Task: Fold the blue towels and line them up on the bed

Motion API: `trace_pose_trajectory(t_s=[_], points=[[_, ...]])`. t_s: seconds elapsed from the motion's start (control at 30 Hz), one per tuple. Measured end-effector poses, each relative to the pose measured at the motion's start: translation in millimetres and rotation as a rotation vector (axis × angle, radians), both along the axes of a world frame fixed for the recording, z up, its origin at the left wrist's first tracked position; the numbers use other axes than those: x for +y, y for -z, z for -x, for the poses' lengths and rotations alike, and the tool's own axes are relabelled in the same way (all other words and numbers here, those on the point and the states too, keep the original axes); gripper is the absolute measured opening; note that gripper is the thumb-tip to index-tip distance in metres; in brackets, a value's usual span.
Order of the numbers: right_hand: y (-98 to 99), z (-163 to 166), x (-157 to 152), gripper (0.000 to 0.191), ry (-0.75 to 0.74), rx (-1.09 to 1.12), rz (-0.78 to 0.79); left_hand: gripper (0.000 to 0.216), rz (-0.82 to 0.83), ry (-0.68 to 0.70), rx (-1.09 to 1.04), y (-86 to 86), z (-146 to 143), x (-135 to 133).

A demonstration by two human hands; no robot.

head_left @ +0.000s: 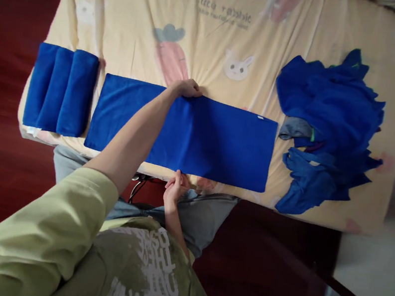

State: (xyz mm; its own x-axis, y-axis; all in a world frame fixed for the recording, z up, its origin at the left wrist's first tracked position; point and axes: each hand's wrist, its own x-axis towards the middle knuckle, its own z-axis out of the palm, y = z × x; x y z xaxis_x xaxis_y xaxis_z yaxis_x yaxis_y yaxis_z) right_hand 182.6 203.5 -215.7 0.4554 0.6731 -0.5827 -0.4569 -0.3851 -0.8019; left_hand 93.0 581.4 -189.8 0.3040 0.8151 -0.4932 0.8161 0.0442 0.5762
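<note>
"What can't you make out?"

"The left forearm, in its pale green sleeve [54, 210], crosses in front of the flat, rectangular blue plush cloth [228, 143] at the centre of the frame and hides part of it. The left hand [190, 88] is closed on the far edge, some fingertips out of sight; the right hand [176, 189] pinches the near edge."

"And around it?"

"At left, blue plush rolls [78, 92] side by side, one cloth or several, I can't tell. At right, a rumpled blue fabric heap [337, 105], too tangled to count. All lie on a cream sheet printed with carrots and rabbits [136, 36], its upper lettering blurred."

"Down below?"

"A thin cable [134, 190], lower centre, mostly hidden between grey-blue trouser legs [209, 215]."
</note>
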Motion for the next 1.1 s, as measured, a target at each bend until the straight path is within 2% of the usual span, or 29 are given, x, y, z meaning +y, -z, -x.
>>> trace_pose_trajectory(t_s=[0.13,0.23,0.43,0.57,0.73,0.83,0.9,0.97,1.03,1.1], points=[[-0.3,0.5,-1.2,0.053,-0.018,-0.028,0.003,0.038,-0.047,-0.167,-0.061,-5.3,-4.8,-14.7],[0.9,0.0,-2.8,0.049,-0.045,-0.069,-0.013,0.036,-0.084,-0.236,-0.086,-6.8,-11.3,-21.8],[1.3,-1.3,-4.8,0.044,-0.078,-0.124,-0.059,0.031,-0.116,-0.267,-0.179,-13.7,-13.5,-27.0],[2.1,0.0,-5.9,0.044,-0.067,-0.196,-0.016,0.028,-0.127,-0.288,-0.217,-15.5,-13.8,-25.6],[0.4,0.3,-4.6,0.047,-0.102,-0.265,0.046,0.027,-0.137,-0.256,-0.25,-12.3,-10.0,-15.8],[-7.7,-0.7,-0.7,0.046,-0.097,-0.309,0.032,0.028,-0.172,-0.231,-0.274,-18.1,-8.5,-13.9],[-17.3,-2.3,1.2,0.046,-0.085,-0.351,-0.004,0.028,-0.195,-0.229,-0.3,-29.5,-9.6,-16.6],[-31.2,-7.0,0.2,0.044,-0.056,-0.394,-0.067,0.028,-0.21,-0.241,-0.338,-48.7,-11.5,-21.3],[-50.7,-18.0,-3.2,0.043,-0.036,-0.449,-0.141,0.026,-0.222,-0.257,-0.386,-77.2,-11.7,-26.5],[-77.4,-38.2,-4.8,0.044,-0.048,-0.548,-0.215,0.024,-0.257,-0.273,-0.448,-115.8,-7.1,-32.1]])
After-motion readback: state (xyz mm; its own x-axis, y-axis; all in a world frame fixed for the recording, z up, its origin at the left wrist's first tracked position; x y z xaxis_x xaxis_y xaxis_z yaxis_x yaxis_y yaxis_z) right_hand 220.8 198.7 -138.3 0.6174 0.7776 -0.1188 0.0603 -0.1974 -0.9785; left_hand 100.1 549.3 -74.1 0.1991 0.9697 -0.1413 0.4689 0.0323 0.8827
